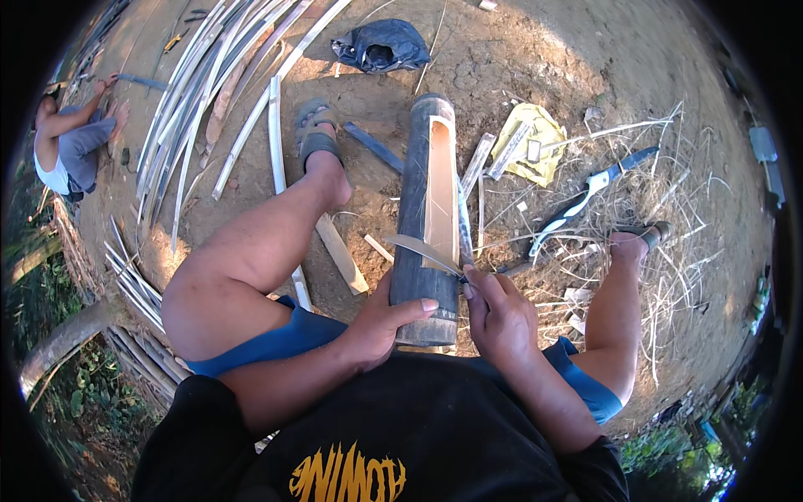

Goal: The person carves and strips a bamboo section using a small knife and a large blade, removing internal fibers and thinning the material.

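Note:
A thick dark bamboo tube (411, 205) stands lengthwise before my belly, its lower end close to my shirt. Along its upper face runs a long pale cut-out slot (441, 188), rounded at the far end. My left hand (381, 322) is closed round the tube's near left side, thumb lying across the front. In my right hand (504, 318) is a knife, gripped just right of the tube. The knife's thin curved blade (422, 251) points left across the near part of the slot. Most of the knife's handle is hidden by my fingers.
Long split bamboo strips (213, 92) lie at the far left, near another seated person (71, 146). A black plastic bag (381, 46) lies ahead. To the right are a yellow wrapper (535, 138), a folding saw (590, 188) and scattered thin shavings (669, 217). A flat wood piece (341, 255) lies near my left foot.

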Demonstrator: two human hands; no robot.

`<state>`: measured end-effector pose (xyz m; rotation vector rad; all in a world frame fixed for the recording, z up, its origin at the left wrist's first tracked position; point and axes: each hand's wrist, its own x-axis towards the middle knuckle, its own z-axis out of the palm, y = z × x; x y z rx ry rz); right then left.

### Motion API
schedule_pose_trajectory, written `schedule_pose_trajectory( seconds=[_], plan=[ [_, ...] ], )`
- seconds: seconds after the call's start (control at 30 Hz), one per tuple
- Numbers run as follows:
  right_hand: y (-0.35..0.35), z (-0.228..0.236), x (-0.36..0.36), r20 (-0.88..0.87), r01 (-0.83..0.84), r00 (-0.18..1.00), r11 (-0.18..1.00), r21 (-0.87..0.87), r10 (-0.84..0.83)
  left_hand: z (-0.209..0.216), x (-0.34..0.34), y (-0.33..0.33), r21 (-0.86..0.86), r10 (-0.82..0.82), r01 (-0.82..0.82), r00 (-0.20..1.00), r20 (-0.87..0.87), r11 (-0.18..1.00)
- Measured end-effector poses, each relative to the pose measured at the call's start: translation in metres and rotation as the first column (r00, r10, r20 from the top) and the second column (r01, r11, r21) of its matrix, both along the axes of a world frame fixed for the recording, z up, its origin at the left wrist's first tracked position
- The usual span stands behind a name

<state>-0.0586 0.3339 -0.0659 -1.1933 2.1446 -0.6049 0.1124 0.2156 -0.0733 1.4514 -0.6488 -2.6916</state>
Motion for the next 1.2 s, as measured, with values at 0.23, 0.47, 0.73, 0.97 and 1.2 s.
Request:
schedule_pose_trajectory(
  seconds=[0.23,0.47,0.73,0.97,1.2],
  plan=[
    [0.009,0.006,-0.008,0.079,0.063,0.995,0.998,-0.009,-0.062,0.004,-0.012,0.01,-0.016,-0.011,0.012,0.999,0.041,1.0],
    [0.017,0.014,-0.014,0.128,0.066,0.989,0.997,0.045,-0.071,0.001,-0.017,0.012,-0.03,-0.045,0.047,0.998,0.043,0.998],
    [0.021,0.005,-0.019,0.211,0.132,0.967,0.989,0.071,-0.144,0.003,-0.019,0.007,-0.014,-0.051,0.052,0.998,0.04,0.999],
    [0.025,-0.009,-0.005,0.054,0.137,0.989,0.99,0.023,-0.138,0.007,-0.019,0.005,-0.069,-0.093,0.096,0.994,0.049,0.993],
    [0.029,-0.019,-0.001,0.031,0.148,0.989,0.988,-0.049,-0.147,0.0,-0.017,0.009,-0.082,-0.09,0.09,0.996,0.009,0.993]
  ],
)
